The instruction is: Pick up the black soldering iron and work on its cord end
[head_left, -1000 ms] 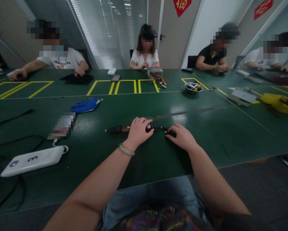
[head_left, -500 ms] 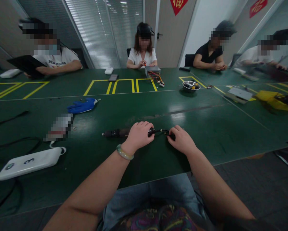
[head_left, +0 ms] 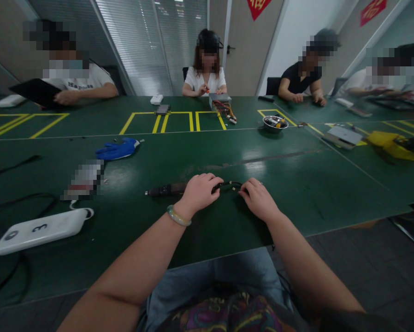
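Observation:
A dark electric screwdriver [head_left: 165, 190] lies along the green table with its tip to the left. My left hand [head_left: 202, 192] is wrapped over its rear end, hiding that part of the body. From there a thin black cord [head_left: 232, 183] runs right, towards my right hand [head_left: 261, 199]. The fingers of that hand are pinched together on the cord, close to the table surface. A small pale-tipped piece [head_left: 233, 188] shows just left of those fingertips; its kind is too small to make out.
To the left lie a blue glove [head_left: 119, 149], a blurred phone [head_left: 84, 180] and a white power bank [head_left: 41, 231] with cables. Across the table [head_left: 179, 161] stand a metal bowl [head_left: 275, 124] of small parts and a wired metal box [head_left: 221, 100]. Several people sit opposite.
My right fingers have shifted slightly on the cord, and the dark part beneath them no longer shows. The small pale-tipped piece is now visible. My left hand stays on the screwdriver.

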Demonstrator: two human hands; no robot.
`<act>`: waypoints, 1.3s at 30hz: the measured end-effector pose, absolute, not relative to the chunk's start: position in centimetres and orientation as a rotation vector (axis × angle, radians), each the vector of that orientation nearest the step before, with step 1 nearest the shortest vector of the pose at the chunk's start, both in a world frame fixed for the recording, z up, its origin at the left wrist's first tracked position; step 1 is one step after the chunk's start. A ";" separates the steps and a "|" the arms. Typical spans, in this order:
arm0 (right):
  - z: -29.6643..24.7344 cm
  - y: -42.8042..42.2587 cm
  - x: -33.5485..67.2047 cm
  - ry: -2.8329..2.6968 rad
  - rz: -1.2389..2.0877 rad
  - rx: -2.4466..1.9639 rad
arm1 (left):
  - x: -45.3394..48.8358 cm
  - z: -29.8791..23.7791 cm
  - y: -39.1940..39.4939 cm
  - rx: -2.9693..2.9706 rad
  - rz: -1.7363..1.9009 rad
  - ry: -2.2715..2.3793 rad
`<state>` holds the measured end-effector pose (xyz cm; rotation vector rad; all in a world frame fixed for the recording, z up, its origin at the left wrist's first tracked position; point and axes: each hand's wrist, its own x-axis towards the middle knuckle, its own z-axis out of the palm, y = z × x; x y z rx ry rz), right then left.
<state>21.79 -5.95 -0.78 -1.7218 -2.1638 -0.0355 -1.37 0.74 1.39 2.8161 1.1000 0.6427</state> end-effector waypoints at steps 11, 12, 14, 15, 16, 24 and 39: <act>-1.2 -5.4 21.0 -2.113 0.083 -1.735 | -0.8 1.4 0.3 2.757 0.783 1.100; -1.3 -5.4 21.0 -2.108 0.090 -1.735 | -0.6 1.5 0.1 2.756 0.797 1.112; -1.3 -5.3 21.0 -2.100 0.106 -1.734 | -0.2 1.5 -0.3 2.748 0.818 1.141; -1.3 -5.3 21.0 -2.097 0.114 -1.734 | 0.0 1.5 -0.5 2.738 0.822 1.159; -1.4 -5.3 21.0 -2.094 0.121 -1.736 | 0.1 1.5 -0.6 2.725 0.820 1.174; -1.4 -5.3 21.1 -2.060 0.162 -1.716 | -0.1 1.3 -0.4 2.666 0.790 1.176; -1.5 -4.7 19.7 -1.953 0.170 -1.744 | -0.1 0.7 -0.1 2.720 0.763 1.180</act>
